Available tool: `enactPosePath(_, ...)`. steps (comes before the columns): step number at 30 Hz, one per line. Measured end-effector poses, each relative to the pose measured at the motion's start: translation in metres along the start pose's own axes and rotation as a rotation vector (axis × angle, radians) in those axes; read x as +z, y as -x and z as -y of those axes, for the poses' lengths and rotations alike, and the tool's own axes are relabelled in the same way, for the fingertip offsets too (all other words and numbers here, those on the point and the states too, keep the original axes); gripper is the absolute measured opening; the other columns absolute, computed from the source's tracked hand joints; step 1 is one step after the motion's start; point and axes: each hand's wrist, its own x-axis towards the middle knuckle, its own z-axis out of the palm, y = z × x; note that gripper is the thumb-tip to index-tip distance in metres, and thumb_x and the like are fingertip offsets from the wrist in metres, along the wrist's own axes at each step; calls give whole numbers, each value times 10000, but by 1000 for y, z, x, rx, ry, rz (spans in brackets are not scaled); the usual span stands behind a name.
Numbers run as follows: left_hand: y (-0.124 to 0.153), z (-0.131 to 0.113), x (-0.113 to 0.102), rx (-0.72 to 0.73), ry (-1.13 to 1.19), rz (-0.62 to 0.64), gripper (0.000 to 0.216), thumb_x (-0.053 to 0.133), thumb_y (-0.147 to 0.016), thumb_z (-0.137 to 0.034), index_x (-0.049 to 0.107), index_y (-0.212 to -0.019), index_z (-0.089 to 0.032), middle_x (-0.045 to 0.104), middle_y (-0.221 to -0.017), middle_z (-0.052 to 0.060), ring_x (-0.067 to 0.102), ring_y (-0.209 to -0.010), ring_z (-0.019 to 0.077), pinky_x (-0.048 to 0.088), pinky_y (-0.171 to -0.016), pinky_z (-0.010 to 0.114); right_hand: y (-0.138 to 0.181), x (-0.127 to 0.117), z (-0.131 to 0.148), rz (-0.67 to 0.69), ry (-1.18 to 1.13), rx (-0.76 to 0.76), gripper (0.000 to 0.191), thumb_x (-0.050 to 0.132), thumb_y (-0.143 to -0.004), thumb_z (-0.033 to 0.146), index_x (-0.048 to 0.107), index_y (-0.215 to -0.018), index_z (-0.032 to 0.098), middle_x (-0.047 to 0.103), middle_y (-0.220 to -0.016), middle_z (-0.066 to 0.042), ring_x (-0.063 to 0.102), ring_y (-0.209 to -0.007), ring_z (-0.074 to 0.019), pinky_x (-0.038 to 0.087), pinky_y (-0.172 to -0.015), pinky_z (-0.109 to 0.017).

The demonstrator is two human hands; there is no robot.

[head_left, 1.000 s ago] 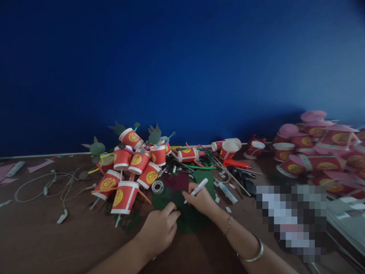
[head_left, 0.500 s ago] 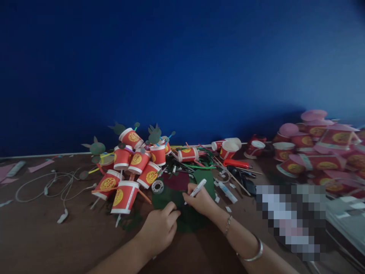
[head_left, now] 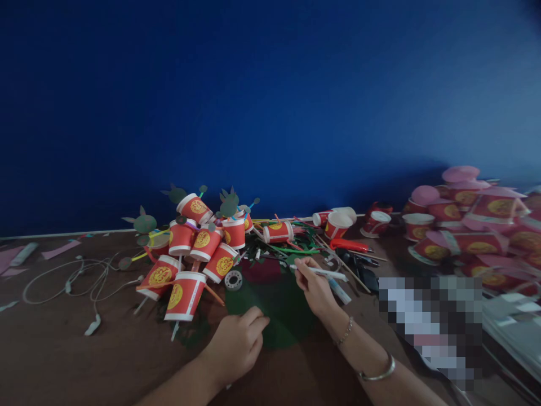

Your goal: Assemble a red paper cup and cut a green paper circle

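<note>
Right forearm [head_left: 361,351] slanted from lower right, right hand [head_left: 316,290] grasped a nearly level white pen [head_left: 333,274] right of centre, left hand [head_left: 239,342] rested curled at the green paper [head_left: 285,318], lower centre, its grip unclear

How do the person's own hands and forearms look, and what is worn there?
The left hand and right hand are ungloved, and no sleeves show. On the right wrist is a silvery metal chain bracelet; further up sits a smooth, silvery metal bangle. The left shows no jewellery.
</note>
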Motion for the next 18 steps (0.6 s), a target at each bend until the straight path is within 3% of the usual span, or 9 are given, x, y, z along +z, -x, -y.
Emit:
enactPosePath(4, 0, -2, 0, 74, -4, 4, 347, 372, -832, -113, 550, -1114, -209, 614, -1086, 41, 644, -802, 197, 551, -659, 334, -2, -2, -3, -81, -23, 0, 337, 695, -691, 448, 492, -644, 183, 449, -529, 46, 343, -449, -73, 198, -369, -188)
enactPosePath(8, 1, -1, 2, 56, -84, 6, 356, 394, -820, -114, 555, -1127, -192, 544, -1274, 78, 653, -869, 213, 559, -684, 340, -2, -2, -4, -119, -9, 29, 361, 652, -717, 505, 517, -658, 176, 451, -501, 39, 369, -445, -79, 207, -370, -185)
enactPosePath(14, 1, -2, 0, 55, -116, 73, 365, 409, -831, -145, 548, -1166, -186, 513, -1318, 101, 663, -875, 236, 565, -691, 373, -1, -1, -4, -109, 34, 15, 374, 633, -736, 506, 494, -618, 179, 327, -429, 79, 253, -386, -58, 142, -361, -191)
enactPosePath(18, 2, -5, -2, 70, -107, 96, 383, 421, -835, -176, 528, -1202, -199, 496, -1332, 107, 671, -853, 239, 564, -688, 376, 0, -1, -5, -128, 78, -28, 372, 666, -715, 494, 496, -614, 179, 345, -449, 76, 270, -401, -57, 152, -368, -186)
